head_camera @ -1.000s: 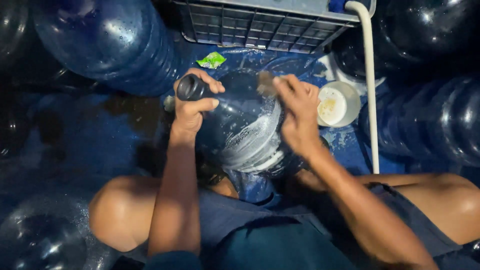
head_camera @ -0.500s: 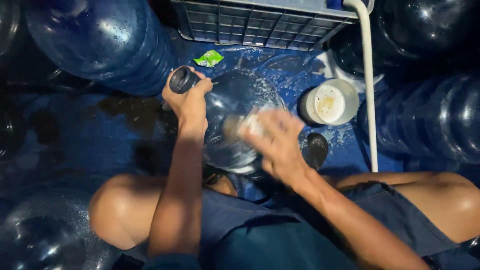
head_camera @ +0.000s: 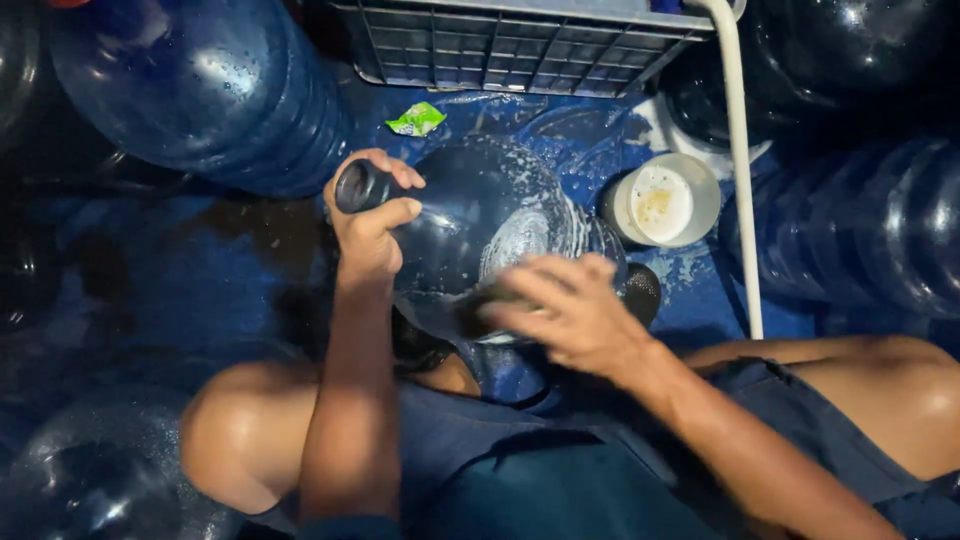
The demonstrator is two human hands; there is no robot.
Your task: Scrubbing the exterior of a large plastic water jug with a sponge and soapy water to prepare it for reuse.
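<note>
Big blue water jugs (head_camera: 200, 90) lie all round the person, on the left, on the right and in the near left corner, with a grey crate (head_camera: 520, 40) at the top edge. The floor is a wet blue sheet (head_camera: 180, 290). A white pipe (head_camera: 740, 180) runs down the right side.

The jug in hand (head_camera: 480, 230) lies on its side between the person's knees, its neck pointing up and left, soap foam streaked across its wall. The left hand (head_camera: 368, 225) is closed round the neck just below the dark mouth, thumb and fingers wrapped, holding it steady. The right hand (head_camera: 570, 310) is blurred and presses on the near side of the jug, fingers curled over something dark that looks like a scrub pad; what it is cannot be told for sure.

A white tub (head_camera: 660, 200) with a yellowish smear inside stands just right of the jug, and a scrap of green wrapper (head_camera: 418, 118) lies above it.

This looks like the scrubbing of the jug's outside, part done. The next move would call for turning the jug by its neck to bring an unwashed side under the pad, with a firm grip, as the wall is slippery.
</note>
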